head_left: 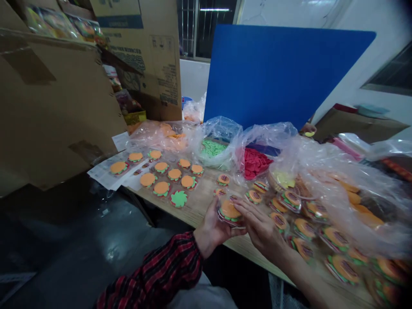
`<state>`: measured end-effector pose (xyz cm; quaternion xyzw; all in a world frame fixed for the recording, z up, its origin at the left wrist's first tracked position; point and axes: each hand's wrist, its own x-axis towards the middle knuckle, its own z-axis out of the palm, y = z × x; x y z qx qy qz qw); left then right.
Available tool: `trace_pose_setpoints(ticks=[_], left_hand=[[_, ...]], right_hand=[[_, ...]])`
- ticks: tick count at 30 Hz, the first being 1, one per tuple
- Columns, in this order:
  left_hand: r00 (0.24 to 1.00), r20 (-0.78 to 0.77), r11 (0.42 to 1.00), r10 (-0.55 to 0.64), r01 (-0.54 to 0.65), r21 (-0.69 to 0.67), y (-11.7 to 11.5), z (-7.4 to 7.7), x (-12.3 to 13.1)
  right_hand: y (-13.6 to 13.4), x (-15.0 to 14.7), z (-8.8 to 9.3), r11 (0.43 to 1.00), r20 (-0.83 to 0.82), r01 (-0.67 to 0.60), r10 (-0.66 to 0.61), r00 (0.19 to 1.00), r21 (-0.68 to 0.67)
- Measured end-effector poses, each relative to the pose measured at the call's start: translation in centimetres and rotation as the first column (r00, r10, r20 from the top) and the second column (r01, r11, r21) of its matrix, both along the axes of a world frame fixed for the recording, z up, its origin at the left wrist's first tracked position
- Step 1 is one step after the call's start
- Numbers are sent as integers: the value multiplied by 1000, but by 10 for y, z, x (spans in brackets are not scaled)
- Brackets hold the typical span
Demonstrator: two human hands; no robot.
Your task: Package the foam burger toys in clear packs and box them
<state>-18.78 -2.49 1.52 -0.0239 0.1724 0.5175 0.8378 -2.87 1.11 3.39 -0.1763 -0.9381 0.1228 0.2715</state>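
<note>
Near the front edge of the table I hold a packed toy hamburger (229,211) with an orange bun, green leaf layer and clear plastic cover. My left hand (210,229) wraps round it from the left and below. My right hand (262,225) presses its fingers on the toy's top and right side; the thumb is hidden. Left of my hands lies a clear tray of part-stacked toy burgers (174,174), one showing only a green leaf piece (179,198) on top. Several packed burgers (304,228) with printed labels spread to the right.
Along the back of the table (206,184) stand plastic bags of green pieces (214,148), red pieces (256,163) and orange buns (172,135). A blue board (283,73) rises behind. Large cardboard boxes (58,107) are at left. A basket (285,182) holds yellow pieces.
</note>
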Motion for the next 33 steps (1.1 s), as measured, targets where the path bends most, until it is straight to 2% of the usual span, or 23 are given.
trace_pose_setpoints(ticks=[3, 6, 8, 9, 10, 11, 13, 15, 17, 19, 22, 25, 29, 31, 33], left_hand=[[999, -39, 999, -38, 38, 0, -1, 1, 8], [996, -92, 998, -2, 7, 57, -4, 1, 12], [990, -144, 993, -8, 25, 117, -7, 1, 16], [985, -170, 989, -19, 43, 138, -8, 0, 18], [980, -194, 987, -36, 65, 146, -9, 0, 20], [975, -218, 986, -52, 84, 142, -10, 0, 23], [963, -259, 988, -70, 103, 114, -13, 0, 28], [949, -303, 989, -89, 121, 86, -16, 1, 34], [931, -354, 991, -87, 118, 68, -18, 3, 40], [909, -410, 992, -69, 105, 64, -18, 4, 44], [881, -469, 988, -61, 120, 97, -17, 2, 49], [857, -511, 971, -64, 172, 167, -14, -2, 54], [810, -586, 948, 30, 163, 273, -16, -5, 64], [771, -635, 942, 44, 180, 284, -17, -5, 66], [731, -682, 928, 14, 245, 282, -18, -6, 66]], right_hand=[[-7, 15, -3, 998, 50, -40, 38, 998, 41], [-13, 30, -4, 998, 13, -63, 63, 998, -30], [-15, 37, -5, 987, -93, 24, -39, 995, -161], [-14, 40, -6, 961, -157, 105, -148, 976, -257], [-12, 42, -7, 909, -207, 190, -281, 937, -372], [-9, 43, -8, 830, -231, 253, -407, 883, -496], [-2, 43, -11, 639, -202, 251, -549, 811, -727], [4, 41, -16, 461, -147, 141, -535, 832, -876], [6, 40, -21, 357, -146, 48, -496, 856, -933], [3, 39, -26, 334, -171, 14, -517, 839, -942], [-6, 42, -32, 345, -205, 18, -598, 775, -939], [-16, 46, -38, 331, -216, 41, -699, 681, -943], [-25, 56, -45, 311, -228, 57, -798, 558, -949], [-25, 62, -42, 314, -210, 86, -791, 575, -946], [-23, 66, -36, 331, -184, 114, -744, 643, -937]])
